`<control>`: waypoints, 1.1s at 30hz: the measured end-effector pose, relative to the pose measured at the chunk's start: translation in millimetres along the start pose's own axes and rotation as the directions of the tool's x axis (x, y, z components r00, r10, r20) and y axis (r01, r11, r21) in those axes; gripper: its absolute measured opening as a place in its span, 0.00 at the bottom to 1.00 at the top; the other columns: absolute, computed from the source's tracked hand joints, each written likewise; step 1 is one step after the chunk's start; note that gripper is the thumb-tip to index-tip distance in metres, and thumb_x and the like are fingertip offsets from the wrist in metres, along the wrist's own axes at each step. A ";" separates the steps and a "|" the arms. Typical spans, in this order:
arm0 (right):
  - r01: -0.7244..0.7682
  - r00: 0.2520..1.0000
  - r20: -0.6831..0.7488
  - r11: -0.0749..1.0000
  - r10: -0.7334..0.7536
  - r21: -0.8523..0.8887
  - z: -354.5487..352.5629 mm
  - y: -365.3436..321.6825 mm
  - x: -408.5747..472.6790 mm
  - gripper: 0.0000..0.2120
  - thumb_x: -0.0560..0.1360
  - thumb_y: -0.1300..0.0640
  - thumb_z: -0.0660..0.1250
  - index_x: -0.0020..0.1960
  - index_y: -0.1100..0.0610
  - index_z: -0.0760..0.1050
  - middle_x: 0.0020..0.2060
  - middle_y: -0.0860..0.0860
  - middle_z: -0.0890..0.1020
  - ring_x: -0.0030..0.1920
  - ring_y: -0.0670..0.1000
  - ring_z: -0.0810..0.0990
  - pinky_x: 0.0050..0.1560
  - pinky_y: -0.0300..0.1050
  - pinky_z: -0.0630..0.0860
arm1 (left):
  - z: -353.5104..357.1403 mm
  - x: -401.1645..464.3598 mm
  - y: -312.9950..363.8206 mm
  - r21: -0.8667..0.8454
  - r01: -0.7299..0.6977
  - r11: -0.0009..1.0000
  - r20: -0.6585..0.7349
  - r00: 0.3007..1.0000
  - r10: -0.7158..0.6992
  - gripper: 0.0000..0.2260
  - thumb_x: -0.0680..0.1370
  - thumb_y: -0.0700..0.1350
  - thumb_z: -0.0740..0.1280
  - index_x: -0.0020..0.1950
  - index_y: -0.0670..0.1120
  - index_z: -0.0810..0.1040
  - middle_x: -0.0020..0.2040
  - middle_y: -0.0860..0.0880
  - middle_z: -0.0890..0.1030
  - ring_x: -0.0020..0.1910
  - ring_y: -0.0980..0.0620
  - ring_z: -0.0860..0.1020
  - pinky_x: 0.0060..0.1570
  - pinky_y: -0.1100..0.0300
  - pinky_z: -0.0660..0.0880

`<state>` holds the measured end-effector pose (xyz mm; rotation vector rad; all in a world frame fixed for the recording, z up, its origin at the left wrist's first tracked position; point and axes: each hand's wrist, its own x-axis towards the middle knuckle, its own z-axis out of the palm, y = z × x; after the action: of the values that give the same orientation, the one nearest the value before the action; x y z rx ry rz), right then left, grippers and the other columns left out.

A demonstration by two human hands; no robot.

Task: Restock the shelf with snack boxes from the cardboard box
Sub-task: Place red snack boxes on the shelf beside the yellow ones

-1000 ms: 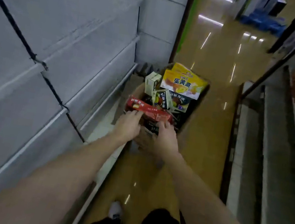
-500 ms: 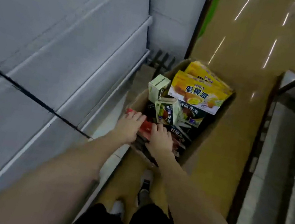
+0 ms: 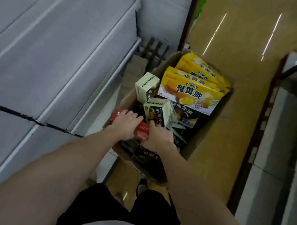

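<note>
While you stand over the carton, mind the shelf [image 3: 55,53] on your left: its tiers look bare and sit close beside the carton [image 3: 208,138], so a box lifted carelessly could clip the shelf edge. Your left hand [image 3: 124,126] lies curled over the red box [image 3: 141,132] at the carton's near-left corner, and your right hand [image 3: 158,138] closes on that box's other end, so you hold it between both hands. It still sits down among the other packs, with a pale green box [image 3: 156,111] standing tilted right against your fingers; pull up fast and that box will likely topple or come out with it. Farther right, the yellow boxes [image 3: 188,93] lean loosely on the heap and could slide if the pile shifts. Dark boxes [image 3: 144,154] lie under your wrists, so dragging the red box sideways may snag them.
</note>
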<state>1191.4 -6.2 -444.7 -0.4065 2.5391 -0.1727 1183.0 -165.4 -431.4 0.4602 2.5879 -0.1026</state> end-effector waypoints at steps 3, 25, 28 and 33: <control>-0.042 0.998 -0.040 0.999 0.043 0.026 -9.4 3.4 -7.8 0.30 0.70 0.38 0.66 0.64 0.53 0.62 0.51 0.54 0.78 0.49 0.59 0.79 0.41 0.49 0.73 | -18.7 -5.7 2.9 0.058 -0.073 0.996 -0.086 0.993 0.078 0.25 0.70 0.53 0.67 0.66 0.49 0.69 0.61 0.46 0.75 0.61 0.45 0.71 0.63 0.49 0.66; -0.640 0.525 -0.259 0.577 0.811 0.508 28.6 -6.3 -333.3 0.26 0.68 0.35 0.67 0.59 0.49 0.69 0.49 0.48 0.77 0.51 0.54 0.77 0.50 0.49 0.74 | -66.9 -138.0 210.1 0.430 -0.730 0.531 -0.145 0.524 0.839 0.23 0.70 0.50 0.63 0.63 0.45 0.69 0.61 0.45 0.75 0.61 0.44 0.71 0.62 0.45 0.63; -0.683 0.403 -0.201 0.439 0.893 0.584 51.9 -16.8 -390.4 0.29 0.67 0.35 0.67 0.62 0.48 0.69 0.50 0.48 0.77 0.50 0.53 0.77 0.51 0.49 0.76 | -58.4 -173.6 256.8 0.472 -0.784 0.403 -0.087 0.413 0.907 0.23 0.71 0.50 0.63 0.64 0.45 0.68 0.61 0.45 0.74 0.61 0.43 0.70 0.63 0.45 0.63; -0.686 0.189 -0.128 0.224 0.974 0.693 92.4 -39.6 -488.2 0.36 0.70 0.40 0.69 0.71 0.53 0.61 0.59 0.54 0.78 0.58 0.57 0.77 0.60 0.53 0.74 | -40.1 -243.6 334.2 0.507 -0.834 0.218 0.012 0.259 0.966 0.25 0.71 0.50 0.63 0.67 0.45 0.67 0.65 0.44 0.73 0.65 0.43 0.69 0.67 0.44 0.60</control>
<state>1642.0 110.4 -266.1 1.6169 2.6216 -0.5330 1476.8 81.2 -271.6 2.3065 2.0310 -0.1708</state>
